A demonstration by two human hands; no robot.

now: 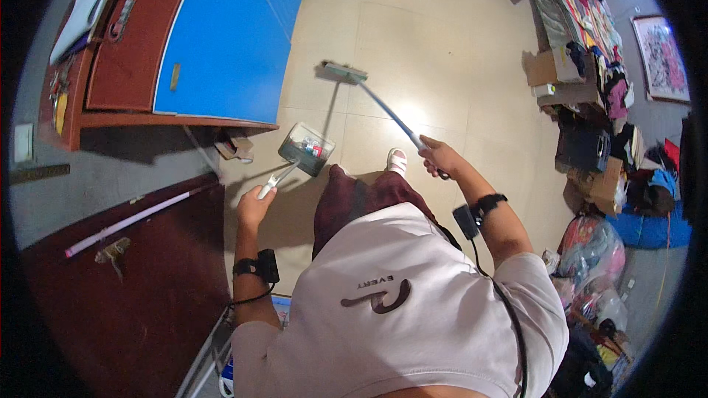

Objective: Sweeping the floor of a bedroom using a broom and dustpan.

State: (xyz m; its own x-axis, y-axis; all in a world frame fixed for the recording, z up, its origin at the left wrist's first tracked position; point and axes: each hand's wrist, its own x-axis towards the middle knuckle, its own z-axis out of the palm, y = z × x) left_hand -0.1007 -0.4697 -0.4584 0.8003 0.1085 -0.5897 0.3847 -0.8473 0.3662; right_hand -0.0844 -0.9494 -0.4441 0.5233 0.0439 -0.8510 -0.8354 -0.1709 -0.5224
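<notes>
My left hand (255, 206) is closed round the pale handle of a dustpan (305, 144). Some litter with red and white on it lies inside the pan, which is left of my feet. Closed on the upper end of a long grey-blue handle, my right hand (440, 157) holds a broom (383, 107). Its flat greenish head (345, 71) is out ahead of me, beyond the dustpan and apart from it. Whether the bristles touch the floor I cannot tell.
A cabinet with a blue panel (221, 44) stands at the left, and a dark red board or door (140, 280) at the lower left. Along the right wall are cardboard boxes (606, 180), clothes and stuffed plastic bags (594, 258). Pale tiled floor (472, 51) stretches between.
</notes>
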